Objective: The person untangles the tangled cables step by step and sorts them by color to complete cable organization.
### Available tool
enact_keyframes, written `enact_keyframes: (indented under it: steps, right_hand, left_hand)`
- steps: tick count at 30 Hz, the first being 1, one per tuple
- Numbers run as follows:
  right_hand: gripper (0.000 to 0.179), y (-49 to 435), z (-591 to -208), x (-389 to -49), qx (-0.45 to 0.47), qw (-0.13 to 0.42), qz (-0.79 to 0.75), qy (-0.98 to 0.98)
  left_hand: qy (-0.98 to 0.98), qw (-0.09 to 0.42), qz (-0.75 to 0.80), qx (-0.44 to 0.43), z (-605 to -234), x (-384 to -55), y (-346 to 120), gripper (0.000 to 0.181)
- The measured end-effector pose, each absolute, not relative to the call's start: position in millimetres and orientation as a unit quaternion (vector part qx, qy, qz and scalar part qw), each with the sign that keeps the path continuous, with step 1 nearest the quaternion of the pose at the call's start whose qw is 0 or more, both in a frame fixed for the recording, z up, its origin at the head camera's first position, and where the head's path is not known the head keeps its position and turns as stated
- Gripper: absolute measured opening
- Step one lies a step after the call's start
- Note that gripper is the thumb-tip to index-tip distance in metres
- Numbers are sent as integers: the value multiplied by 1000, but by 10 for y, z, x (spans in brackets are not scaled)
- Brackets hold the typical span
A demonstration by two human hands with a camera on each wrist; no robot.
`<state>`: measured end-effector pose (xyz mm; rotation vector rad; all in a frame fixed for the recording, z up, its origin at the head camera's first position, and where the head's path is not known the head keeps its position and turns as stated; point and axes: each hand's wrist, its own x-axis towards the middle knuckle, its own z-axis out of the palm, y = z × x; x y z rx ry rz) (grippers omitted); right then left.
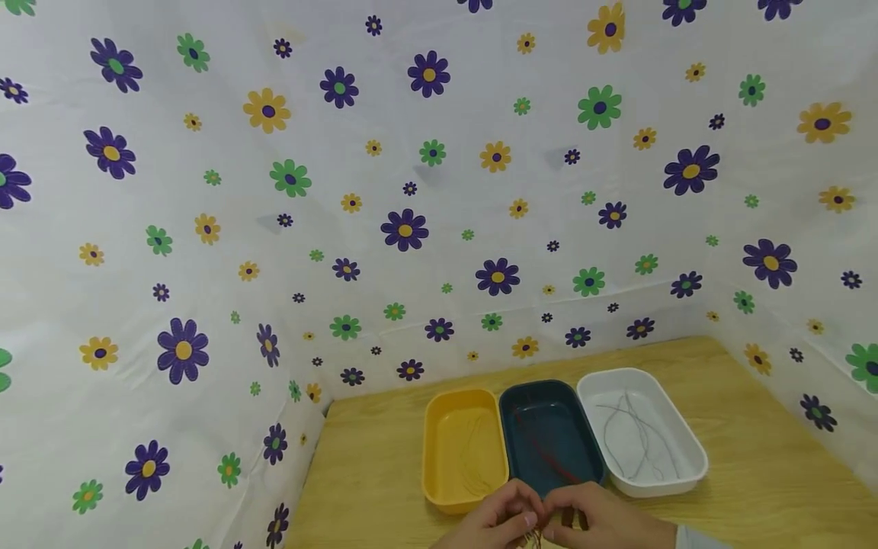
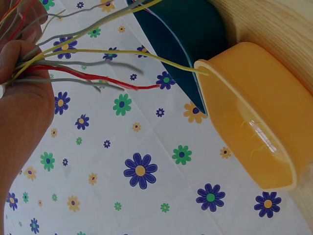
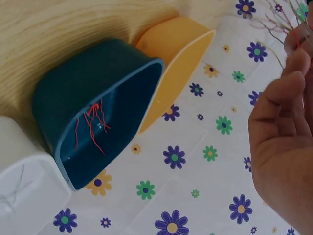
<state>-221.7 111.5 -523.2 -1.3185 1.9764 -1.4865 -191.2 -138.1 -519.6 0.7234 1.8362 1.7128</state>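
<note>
Both hands meet low in the head view, just in front of the trays. My left hand [image 1: 497, 520] pinches a bundle of thin red, yellow and grey strings [image 1: 533, 540]. In the left wrist view, yellow [image 2: 122, 52], red [image 2: 98, 77] and grey [image 2: 73, 81] strands fan out loose from its fingers. My right hand [image 1: 607, 520] is close against the left, its thumb and fingertips pinching the strings at the bundle. The right wrist view has a red strand [image 3: 295, 29] at those fingertips. Fingers hide the exact point where the strands come together.
Three trays stand side by side on the wooden table [image 1: 370, 457]. The yellow tray [image 1: 430, 457] holds yellow strings, the dark teal tray [image 1: 505, 415] red strings [image 3: 95, 107], and the white tray [image 1: 689, 446] grey strings [image 1: 643, 435]. Flower-printed cloth [image 1: 384, 305] surrounds the table.
</note>
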Motion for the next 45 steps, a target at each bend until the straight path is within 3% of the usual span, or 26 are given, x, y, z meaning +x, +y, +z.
enact_keyframes:
  steps: [3, 10, 16, 21, 28, 39, 45]
  right_hand:
    - [17, 1095, -5258, -2208, -459, 187, -533, 686]
    - [13, 1134, -5246, -2164, -448, 110, -529, 712]
    - [12, 1161, -5189, -2166, -408, 104, -558, 715]
    - [11, 1168, -5114, -2183, -398, 85, -614, 676]
    - [13, 1202, -5011, -2241, -387, 105, -633, 662]
    - [13, 1267, -4988, -2256, -391, 123, -642, 648]
    - [12, 1335, -4940, -2238, -412, 95, -651, 630]
  left_hand:
    - [672, 263, 643, 257, -5199, -1906, -1353, 38]
    - [680, 251, 649, 230, -5240, -1921, -1319, 45]
    - [712, 224, 634, 201, -5218, -1936, -1340, 39]
    - [722, 223, 622, 204, -5204, -1960, -1383, 44]
    - [704, 226, 637, 219, -5196, -2019, -1433, 57]
    - [701, 219, 637, 232, -5135, -2024, -1468, 50]
    - [701, 230, 637, 223, -5156, -2006, -1472, 50]
